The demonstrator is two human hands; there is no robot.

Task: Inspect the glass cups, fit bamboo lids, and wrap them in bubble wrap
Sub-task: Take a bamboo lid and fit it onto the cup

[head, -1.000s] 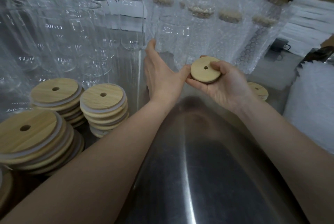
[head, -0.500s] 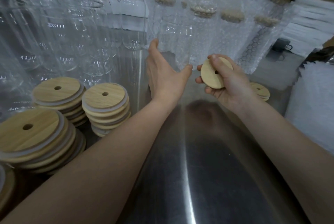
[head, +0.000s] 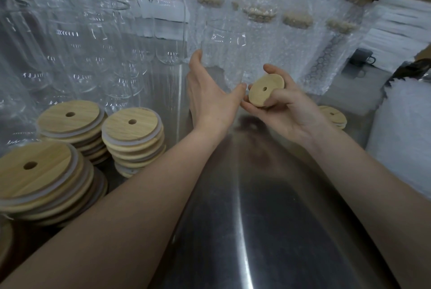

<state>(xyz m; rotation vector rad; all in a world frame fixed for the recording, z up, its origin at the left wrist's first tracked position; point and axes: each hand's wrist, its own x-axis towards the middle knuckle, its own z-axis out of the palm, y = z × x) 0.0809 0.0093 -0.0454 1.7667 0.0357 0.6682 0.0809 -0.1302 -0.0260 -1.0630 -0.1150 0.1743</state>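
Note:
My left hand (head: pixel 210 95) grips a clear glass cup (head: pixel 222 48) from below and lifts it upright over the steel table. Fingers reach up its left side and the thumb presses its lower right. My right hand (head: pixel 283 104) holds a round bamboo lid (head: pixel 265 89) with a centre hole, tilted, just right of the cup's base. The lid is apart from the cup's rim.
Stacks of bamboo lids (head: pixel 133 132) stand at the left, with rows of bare glass cups (head: pixel 93 44) behind them. Bubble-wrapped lidded cups (head: pixel 296 39) line the back. A roll of white wrap (head: pixel 405 132) lies at the right. A few loose lids (head: pixel 333 115) lie by my right wrist.
My right hand turned the lid from lying flat to tilted on edge and brought it closer to my left thumb. The cup stayed in my left hand.

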